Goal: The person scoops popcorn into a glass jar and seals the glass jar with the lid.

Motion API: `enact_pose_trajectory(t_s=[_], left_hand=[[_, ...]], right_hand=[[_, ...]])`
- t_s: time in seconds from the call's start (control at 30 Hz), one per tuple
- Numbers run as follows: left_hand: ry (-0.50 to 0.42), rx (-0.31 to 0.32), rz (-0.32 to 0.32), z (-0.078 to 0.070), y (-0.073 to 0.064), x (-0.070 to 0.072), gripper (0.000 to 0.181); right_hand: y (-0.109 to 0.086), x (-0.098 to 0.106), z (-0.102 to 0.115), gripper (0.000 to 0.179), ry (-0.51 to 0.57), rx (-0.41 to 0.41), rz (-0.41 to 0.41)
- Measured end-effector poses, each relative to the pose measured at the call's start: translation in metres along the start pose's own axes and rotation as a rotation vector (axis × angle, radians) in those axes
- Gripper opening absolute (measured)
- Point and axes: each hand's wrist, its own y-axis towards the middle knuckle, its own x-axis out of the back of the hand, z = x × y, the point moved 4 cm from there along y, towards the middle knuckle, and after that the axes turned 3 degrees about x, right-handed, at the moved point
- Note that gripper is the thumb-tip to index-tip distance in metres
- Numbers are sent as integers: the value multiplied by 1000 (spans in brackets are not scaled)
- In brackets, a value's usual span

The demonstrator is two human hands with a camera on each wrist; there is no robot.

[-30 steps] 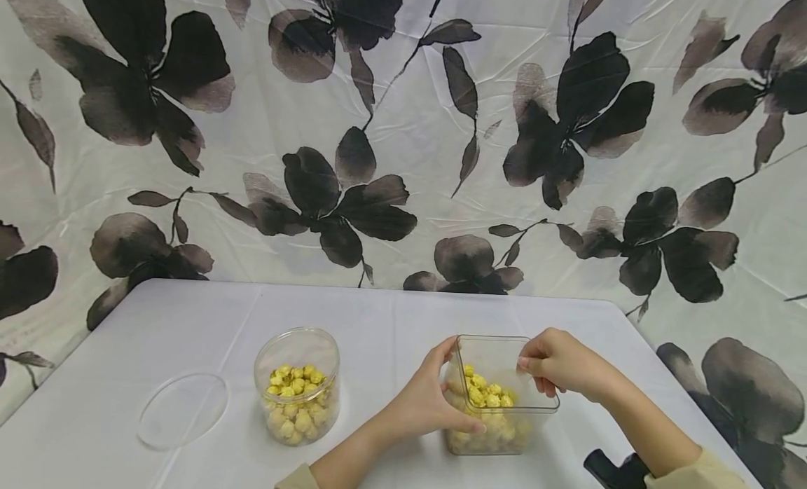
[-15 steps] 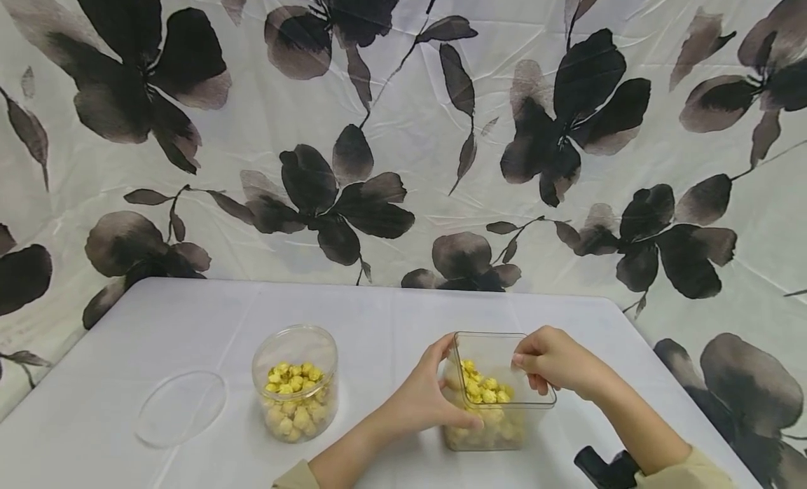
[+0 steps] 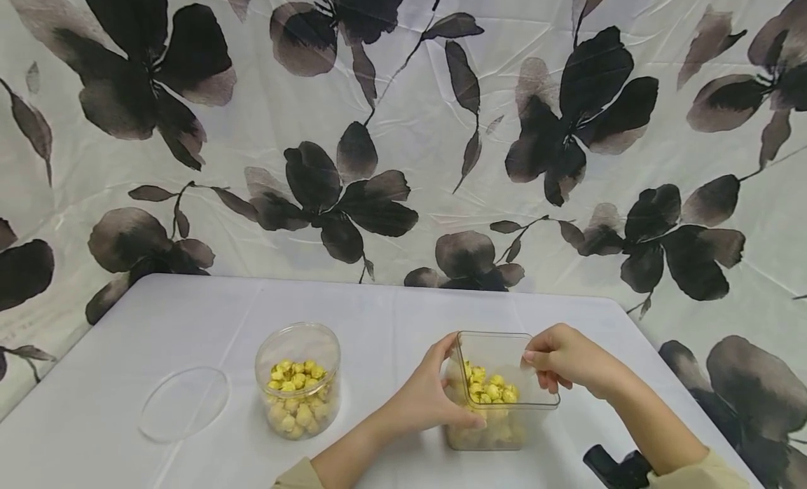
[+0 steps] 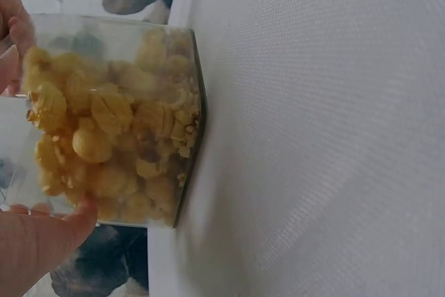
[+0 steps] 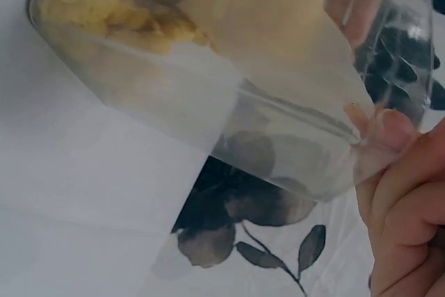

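Between the two hands, toward the right of the white-covered table (image 3: 384,349), a clear square-mouthed plastic container (image 3: 536,406) is found, part filled with yellow popcorn (image 3: 494,389). It is judged to be upright, its mouth turned upward; depth is foreshortened, so whether one side of the mouth is longer cannot be told.

On its left wall it is gripped by the left hand (image 3: 435,398), thumb curved across the near face and fingers set toward the far side, the spread being as wide as the wall. At the opposite side, the rim is met by the right hand (image 3: 564,363), its fingers curled and drawn together. The right wall is judged to be pinched there, thumb and fingertips over the mouth and the remaining fingers at or outside the edge; whether any small piece is also held cannot be told. Neither hand is the nearer: the container is flanked by both, and the popcorn is heaped below the right fingertips, more to the left hand's side.

Further left, well apart, a round clear jar (image 3: 299,345), also holding popcorn, is noted without a cover. Beside it, at far left, a clear round lid (image 3: 184,405) is laid flat. White cloth is seen between jar and left hand. Behind, the table's rear edge is backed by a floral curtain (image 3: 328,195). Near the right forearm, a black object (image 3: 608,466) is partly covered by the sleeve (image 3: 696,471); it cannot be identified.
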Motion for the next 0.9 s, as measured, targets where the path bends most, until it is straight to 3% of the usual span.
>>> enact_pose_trajectory(t_s=[0.6,0.9], left_hand=[[-12,-13,-14,-3,3,2,114],[-8,1,-9,-3,6,3,113]], right_hand=[[-6,-5,-3,20,130,-55,-24],[-1,-1,-6,19,152,-46,55]])
